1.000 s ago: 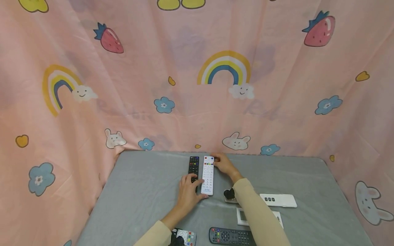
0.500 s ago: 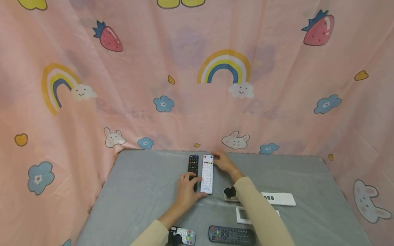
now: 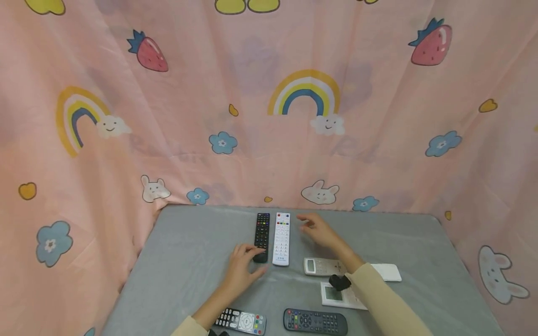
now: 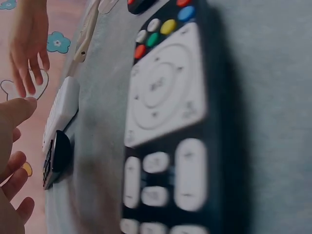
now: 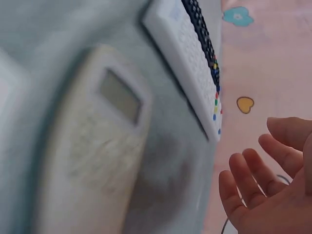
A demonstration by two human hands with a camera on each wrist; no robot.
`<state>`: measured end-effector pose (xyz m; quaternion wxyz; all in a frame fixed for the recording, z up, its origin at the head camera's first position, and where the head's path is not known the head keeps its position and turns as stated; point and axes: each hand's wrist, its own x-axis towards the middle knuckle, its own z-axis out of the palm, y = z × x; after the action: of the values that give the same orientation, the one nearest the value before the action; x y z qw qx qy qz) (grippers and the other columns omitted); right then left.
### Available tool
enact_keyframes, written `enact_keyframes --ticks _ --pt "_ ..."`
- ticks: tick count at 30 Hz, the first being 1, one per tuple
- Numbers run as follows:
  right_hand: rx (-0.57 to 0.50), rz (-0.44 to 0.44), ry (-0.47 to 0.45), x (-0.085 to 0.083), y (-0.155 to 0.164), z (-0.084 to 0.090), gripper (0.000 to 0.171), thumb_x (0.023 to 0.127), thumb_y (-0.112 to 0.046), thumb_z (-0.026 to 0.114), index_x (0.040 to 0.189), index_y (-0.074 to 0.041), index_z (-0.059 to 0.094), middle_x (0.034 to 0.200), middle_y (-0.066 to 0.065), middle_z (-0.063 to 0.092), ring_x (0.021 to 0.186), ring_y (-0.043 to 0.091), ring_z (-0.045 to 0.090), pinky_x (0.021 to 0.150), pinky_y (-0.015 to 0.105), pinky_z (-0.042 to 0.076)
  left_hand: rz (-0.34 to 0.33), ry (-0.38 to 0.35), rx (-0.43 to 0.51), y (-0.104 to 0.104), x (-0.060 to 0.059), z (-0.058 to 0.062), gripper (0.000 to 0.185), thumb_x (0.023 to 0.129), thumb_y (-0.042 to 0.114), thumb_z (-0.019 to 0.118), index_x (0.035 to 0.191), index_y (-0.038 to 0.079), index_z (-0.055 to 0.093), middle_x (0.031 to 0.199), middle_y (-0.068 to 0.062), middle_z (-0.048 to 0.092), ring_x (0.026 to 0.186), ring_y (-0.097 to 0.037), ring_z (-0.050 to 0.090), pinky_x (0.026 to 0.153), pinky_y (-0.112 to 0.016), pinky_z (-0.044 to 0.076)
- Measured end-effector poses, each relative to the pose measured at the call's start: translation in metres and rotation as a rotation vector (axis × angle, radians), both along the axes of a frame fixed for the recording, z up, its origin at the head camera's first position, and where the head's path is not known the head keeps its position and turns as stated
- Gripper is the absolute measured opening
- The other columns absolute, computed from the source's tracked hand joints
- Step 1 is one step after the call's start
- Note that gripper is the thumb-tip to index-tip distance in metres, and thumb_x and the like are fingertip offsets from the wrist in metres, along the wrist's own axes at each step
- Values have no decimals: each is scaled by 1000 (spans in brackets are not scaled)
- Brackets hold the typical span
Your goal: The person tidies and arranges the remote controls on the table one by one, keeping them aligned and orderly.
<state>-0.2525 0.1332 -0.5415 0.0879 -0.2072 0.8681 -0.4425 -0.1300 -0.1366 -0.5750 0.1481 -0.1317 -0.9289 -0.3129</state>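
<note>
Side by side at the back of the grey table lie a slim black remote control point(image 3: 262, 233) and a white remote control point(image 3: 281, 240). My left hand point(image 3: 240, 269), fingers relaxed and holding nothing, is at the black remote's near end, a fingertip overlapping it in the head view. To the right of the white remote, apart from it, my right hand point(image 3: 320, 230) hovers with loosely bent, separated fingers. In the right wrist view the right hand point(image 5: 268, 180) has nothing in its grasp; the left wrist view likewise shows the left hand point(image 4: 12, 161) without any object.
Under my right arm lie a beige remote with a small screen point(image 3: 323, 267), a white remote with a screen point(image 3: 334, 295) and a white remote's end point(image 3: 388, 272). Nearer are a dark grey remote point(image 3: 315, 322) and a black-and-silver one point(image 3: 245, 322). A pink printed curtain point(image 3: 252, 172) hangs behind.
My right hand has come away from the white remote's far end, to the right and nearer. My left hand has drawn back left from the two remotes, which stay in place.
</note>
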Motion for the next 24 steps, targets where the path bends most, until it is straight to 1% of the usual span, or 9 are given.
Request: enact_keyframes --ticks 2,5,9,14,18,21,24 --pt "1 9 11 13 10 1 41 96 -5 57 136 3 53 136 25 55 113 40 59 96 52 52 -4 -2 -3 -4 6 -1 50 71 28 89 117 20 71 114 -1 63 107 -18 53 93 -39 46" --pt "-2 21 61 31 28 0 41 95 -5 59 135 4 54 134 25 57 112 42 59 94 52 52 -18 -7 -6 -7 13 -2 51 70 28 88 117 21 70 114 1 63 107 -17 53 93 -39 46" --pt "0 -29 94 51 57 0 40 95 -7 62 134 1 56 131 22 59 114 44 58 91 54 53 -43 -34 -7 -4 16 3 53 71 30 88 121 23 69 119 3 62 111 -15 51 95 -39 47" --pt "49 -69 143 69 89 -3 43 95 -14 65 135 -2 56 133 20 59 116 44 56 92 61 49 -57 -29 -26 8 9 9 53 73 32 87 122 23 69 122 4 59 114 -17 50 95 -41 46" --pt "89 -83 164 78 108 -8 48 90 -15 70 136 -5 57 135 18 57 123 44 52 97 67 44 -98 -19 -50 23 1 9 53 75 35 86 123 26 67 125 2 57 116 -19 48 95 -43 45" --pt "115 -89 152 83 118 -11 52 86 -13 75 134 -5 58 137 19 56 129 47 47 101 70 39 -131 -6 -80 37 -6 8 54 75 37 85 125 27 66 128 1 56 117 -19 47 97 -43 44" --pt "142 -98 126 87 124 -15 55 83 -16 78 133 -7 60 137 18 56 129 47 48 102 69 38 -171 2 -117 52 -10 9 55 76 38 84 126 26 66 129 1 56 118 -19 46 100 -44 42"
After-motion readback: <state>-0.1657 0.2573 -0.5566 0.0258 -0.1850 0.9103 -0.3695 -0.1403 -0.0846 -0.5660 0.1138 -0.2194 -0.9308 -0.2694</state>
